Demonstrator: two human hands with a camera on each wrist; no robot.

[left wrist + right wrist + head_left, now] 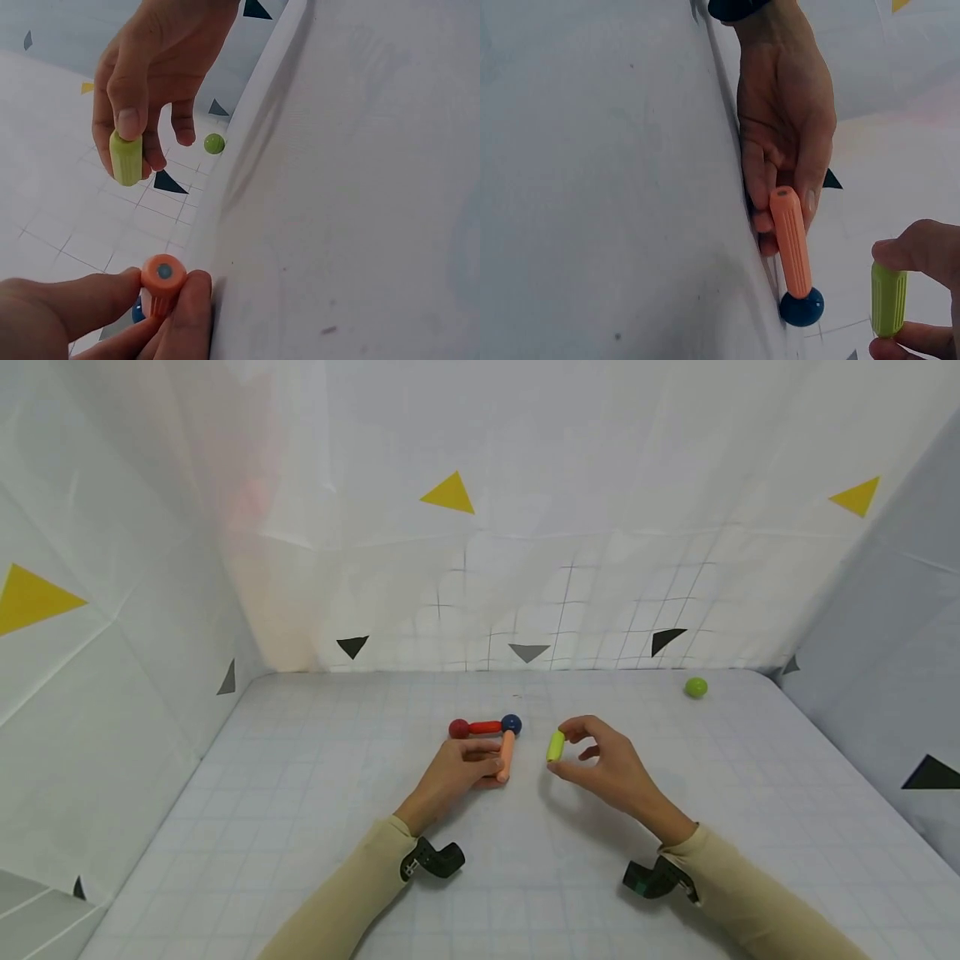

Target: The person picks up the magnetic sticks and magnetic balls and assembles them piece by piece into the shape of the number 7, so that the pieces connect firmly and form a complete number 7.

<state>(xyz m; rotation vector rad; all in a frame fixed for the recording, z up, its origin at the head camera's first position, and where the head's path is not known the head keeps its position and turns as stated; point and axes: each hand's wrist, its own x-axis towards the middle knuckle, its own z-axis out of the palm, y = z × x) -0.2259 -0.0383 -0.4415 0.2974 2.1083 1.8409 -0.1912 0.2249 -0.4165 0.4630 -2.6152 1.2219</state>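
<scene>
My left hand (pixel 455 770) pinches an orange ridged rod (pixel 507 755) between thumb and fingers. The rod's far end touches a dark blue ball (pixel 512 723); its near end is bare and shows a small grey disc in the left wrist view. From the blue ball a red rod (pixel 485 727) runs left to a dark red ball (pixel 459 728). To the right, my right hand (pixel 611 768) holds a short yellow-green ridged rod (pixel 889 300) by its two ends, apart from the orange rod. In the left wrist view the yellow-green rod (pixel 126 159) touches nothing but that hand.
A light green ball (pixel 696 687) lies at the back right of the white gridded table (pixel 315 743). White sheet walls with yellow and black triangles stand at the back and sides. Each sleeve carries a dark wrist camera, such as the left one (pixel 442 859).
</scene>
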